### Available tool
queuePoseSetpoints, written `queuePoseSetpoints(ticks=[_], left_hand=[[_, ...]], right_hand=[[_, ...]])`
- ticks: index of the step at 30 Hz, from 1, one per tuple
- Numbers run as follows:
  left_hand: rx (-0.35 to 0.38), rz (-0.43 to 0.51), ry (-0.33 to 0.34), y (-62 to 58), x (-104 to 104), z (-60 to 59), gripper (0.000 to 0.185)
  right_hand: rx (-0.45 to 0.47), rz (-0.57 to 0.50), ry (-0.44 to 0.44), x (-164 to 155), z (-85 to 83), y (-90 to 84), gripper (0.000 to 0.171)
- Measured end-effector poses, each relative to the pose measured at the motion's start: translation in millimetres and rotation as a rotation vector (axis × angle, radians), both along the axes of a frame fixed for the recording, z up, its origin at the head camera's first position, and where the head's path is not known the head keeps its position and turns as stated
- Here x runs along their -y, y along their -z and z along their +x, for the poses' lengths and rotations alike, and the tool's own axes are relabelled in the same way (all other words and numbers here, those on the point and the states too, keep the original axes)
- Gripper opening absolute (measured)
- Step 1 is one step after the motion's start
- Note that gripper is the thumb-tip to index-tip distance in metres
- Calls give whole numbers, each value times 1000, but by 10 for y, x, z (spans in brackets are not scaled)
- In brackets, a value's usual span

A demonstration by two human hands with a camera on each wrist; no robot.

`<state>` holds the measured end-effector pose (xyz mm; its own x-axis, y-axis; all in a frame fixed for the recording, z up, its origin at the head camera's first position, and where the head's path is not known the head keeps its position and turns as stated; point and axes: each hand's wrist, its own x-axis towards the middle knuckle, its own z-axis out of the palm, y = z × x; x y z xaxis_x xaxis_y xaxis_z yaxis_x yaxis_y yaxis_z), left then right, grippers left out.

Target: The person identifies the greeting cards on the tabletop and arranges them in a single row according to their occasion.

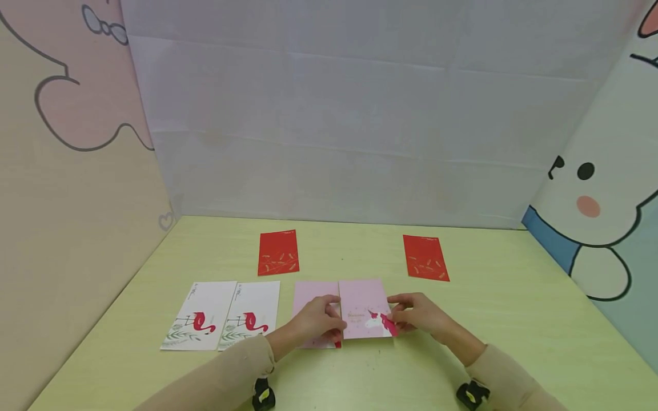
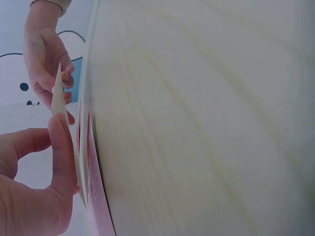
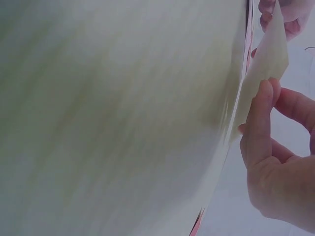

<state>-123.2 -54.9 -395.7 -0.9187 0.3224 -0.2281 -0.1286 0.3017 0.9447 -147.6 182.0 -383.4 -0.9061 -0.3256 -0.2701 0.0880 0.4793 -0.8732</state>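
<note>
A pink card (image 1: 362,299) with a white unicorn is held between both hands, a little above the table. My left hand (image 1: 315,321) pinches its left edge, and my right hand (image 1: 420,314) pinches the right edge between thumb and fingers. The left wrist view shows this card (image 2: 58,98) almost edge-on, tilted off the tabletop. Its pale back (image 3: 263,66) faces the right wrist camera. Beneath the left hand, a second pink card (image 1: 311,289) lies on the table, partly covered by that hand.
Two white flamingo cards (image 1: 203,311) lie side by side on the left. Farther back are two red cards, one left of centre (image 1: 278,253) and one right (image 1: 426,258). The pale yellow table (image 1: 514,285) ends at a white sheet (image 1: 334,125); cartoon panels flank it.
</note>
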Motion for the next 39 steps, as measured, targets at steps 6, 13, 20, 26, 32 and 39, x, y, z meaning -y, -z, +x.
queuePoseSetpoints(ticks=[6, 13, 20, 26, 32, 39], left_hand=[[-12, -45, 9, 26, 1, -9, 59], [-48, -92, 18, 35, -3, -5, 58], [-40, -96, 12, 45, 0, -5, 58], [-31, -84, 11, 62, 5, -8, 56], [-21, -85, 19, 63, 13, -7, 56], [-46, -115, 42, 71, 19, -16, 55]], right_hand=[[0, -4, -24, -6, 4, 10, 46], [12, -19, -39, -11, -2, 28, 45], [16, -15, -48, -14, -6, 45, 44], [16, 13, -48, -16, -4, 53, 43], [27, 46, -49, 7, 8, 55, 44], [21, 72, -40, 16, 14, 59, 48]])
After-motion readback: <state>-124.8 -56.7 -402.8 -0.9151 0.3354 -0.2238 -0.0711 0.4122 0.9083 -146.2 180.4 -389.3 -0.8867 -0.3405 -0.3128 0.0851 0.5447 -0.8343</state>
